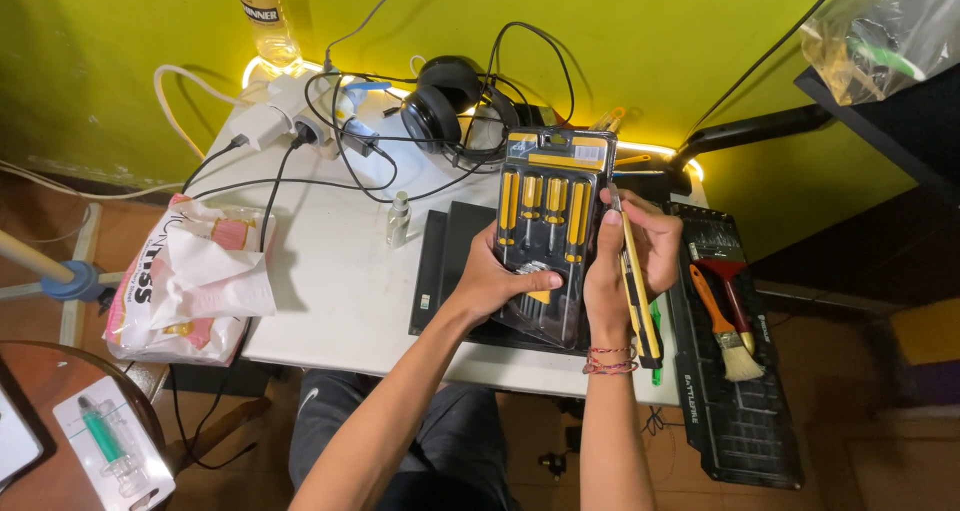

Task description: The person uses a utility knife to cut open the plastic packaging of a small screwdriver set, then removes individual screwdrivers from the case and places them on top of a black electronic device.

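Observation:
A clear plastic pack of yellow-and-black screwdrivers [545,221] is held upright above a black flat device [445,261] on the white table [340,281]. My left hand [495,281] grips the pack's lower left edge. My right hand [625,261] is at the pack's right side and holds a long yellow-and-black screwdriver [637,291], its metal tip pointing up near the pack's right edge. A red thread bracelet sits on my right wrist.
Black headphones [445,101], tangled cables and a white power strip [290,121] lie at the table's back. A small spray bottle [398,219] stands mid-table. A tissue pack [195,276] hangs off the left edge. Two paint brushes [725,311] rest on a black tray at right.

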